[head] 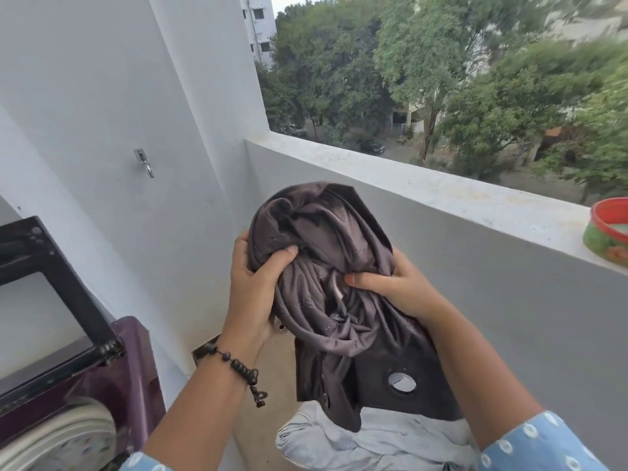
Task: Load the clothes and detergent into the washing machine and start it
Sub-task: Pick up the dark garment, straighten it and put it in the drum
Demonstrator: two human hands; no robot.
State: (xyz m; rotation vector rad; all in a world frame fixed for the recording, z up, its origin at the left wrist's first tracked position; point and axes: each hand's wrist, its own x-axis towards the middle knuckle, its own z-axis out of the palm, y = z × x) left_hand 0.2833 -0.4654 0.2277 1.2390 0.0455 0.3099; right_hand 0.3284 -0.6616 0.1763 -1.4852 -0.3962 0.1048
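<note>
The bunched dark brown cloth (pixel 326 266) is gripped by the curled fingers of the left hand (pixel 253 277) and right hand (pixel 390 287) beside the open purple washing machine (pixel 112 385), so loading, detergent and starting are judged still undone.

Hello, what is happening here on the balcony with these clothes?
A person is holding a bunched dark brown cloth up in front of them, gripping it with the left hand and the right hand. Below it lies a pile of light grey clothes. The washing machine stands at the left with its lid raised. The cloth is not yet in the machine. A red and green tub sits on the balcony ledge.
</note>
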